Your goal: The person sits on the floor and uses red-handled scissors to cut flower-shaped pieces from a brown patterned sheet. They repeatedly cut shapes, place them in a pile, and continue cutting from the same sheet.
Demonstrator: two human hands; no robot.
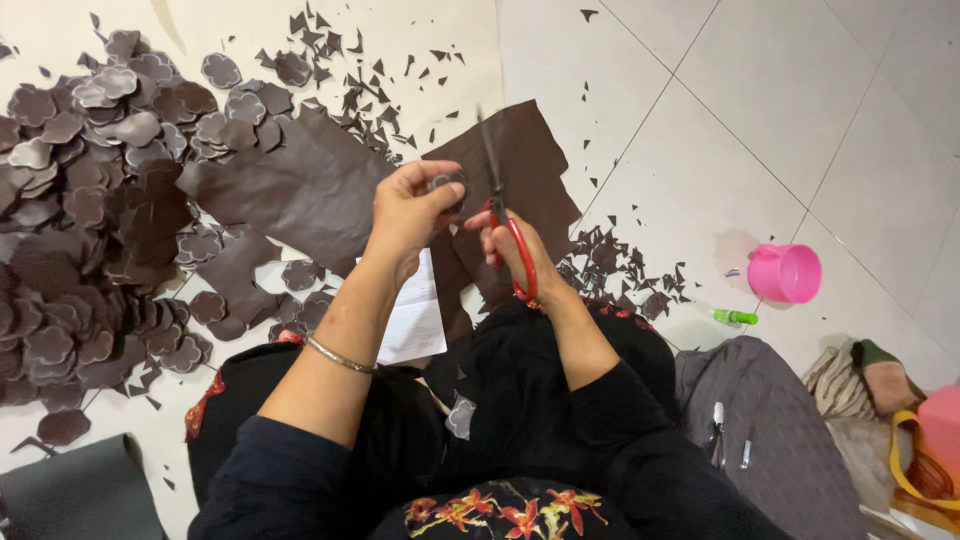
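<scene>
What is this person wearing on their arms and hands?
Both arms have dark navy sleeves pushed up toward the elbows, leaving the forearms bare. A thin silver bangle circles the left forearm. The left hand and right hand are bare: no gloves, and no rings that I can make out.

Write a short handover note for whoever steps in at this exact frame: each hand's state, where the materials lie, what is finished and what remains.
Left hand: pinching a small dark brown piece at chest height.
Right hand: closed in the red-handled scissors, blades up at that piece.
Materials: brown sheet spread on the floor ahead; a white paper by the knees.
Done: a big pile of flower-shaped cutouts at the left; trimmings scattered on the tiles at the right.
Left: the held piece looks mid-trim, and much uncut sheet remains.
Nearby: pink cup, green-capped tube.
</scene>
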